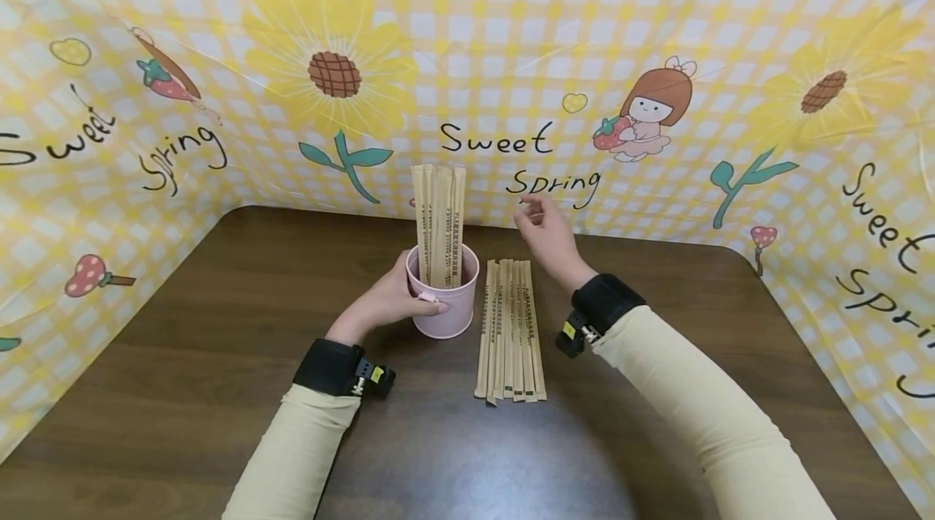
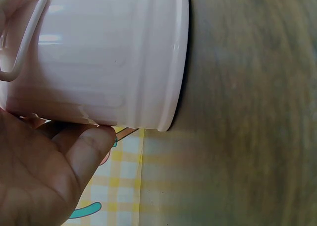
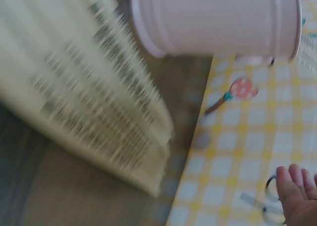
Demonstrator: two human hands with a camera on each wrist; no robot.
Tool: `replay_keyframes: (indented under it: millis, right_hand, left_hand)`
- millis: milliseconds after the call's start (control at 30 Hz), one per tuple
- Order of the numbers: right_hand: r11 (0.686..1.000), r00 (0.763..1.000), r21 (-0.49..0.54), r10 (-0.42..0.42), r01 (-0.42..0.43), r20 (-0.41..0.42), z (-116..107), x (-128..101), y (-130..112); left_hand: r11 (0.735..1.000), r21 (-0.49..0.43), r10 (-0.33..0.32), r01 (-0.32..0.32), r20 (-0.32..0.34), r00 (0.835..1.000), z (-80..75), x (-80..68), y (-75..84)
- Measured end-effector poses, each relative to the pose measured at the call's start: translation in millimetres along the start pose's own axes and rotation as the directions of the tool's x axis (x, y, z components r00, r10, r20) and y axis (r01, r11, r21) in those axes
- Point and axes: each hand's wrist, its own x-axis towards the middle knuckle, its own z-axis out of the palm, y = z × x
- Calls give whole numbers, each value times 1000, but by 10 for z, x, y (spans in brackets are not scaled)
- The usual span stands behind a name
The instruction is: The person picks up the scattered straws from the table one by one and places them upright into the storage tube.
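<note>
While the left hand (image 1: pixel 387 298) grips the round pale-pink metal bucket (image 1: pixel 443 319), the right hand (image 1: pixel 549 238) has loose, empty fingers; slim tan paper-wrapped sticks (image 1: pixel 511 331) lie at the bucket's 4 o'clock. Imo, brace it and pinch just a few.

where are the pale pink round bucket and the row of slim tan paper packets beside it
Pale pink round bucket (image 1: pixel 454 320): head view, outer wall
Tan paper packets (image 1: pixel 509 333): head view, middle of the row
</note>
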Motion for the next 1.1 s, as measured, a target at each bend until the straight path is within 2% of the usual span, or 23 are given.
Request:
replay_keyframes:
  millis: [100,233,333,467,633,767,933,1100]
  right_hand:
    - [991,992,-82,109,-103,69,-99,-47,170]
    - [957,943,-126,280,-260,182,-127,-139,382]
    - [930,909,-146,362,-337,206,-75,-199,496]
    - [912,890,-156,406,-380,207,10,-251,583]
    - [904,888,-181,419,-388,189,60,-279,622]
    - [904,899,-218,406,-368,163,73,-288,622]
    - [911,916,-243,375,-334,143,90,-327,604]
    - [903,918,-254,383,-348,104,113,-355,619]
  left_hand:
    - [1000,-13,24,-23,5,1000,7,9,-2]
    - [1000,-14,26,-26,6,1000,3,13,2]
    - [1000,-9,21,-21,3,1000,-2,10,-1]
    - [1000,4,20,-20,-1,1000,-5,7,0]
    - [999,10,31,-31,1,1000,2,11,9]
    - [999,-1,36,-36,2,999,1,17,18]
    - [1000,5,2,-2,-2,1000,-7,4,37]
    - [1000,10,11,-11,9,1000,-3,4,9]
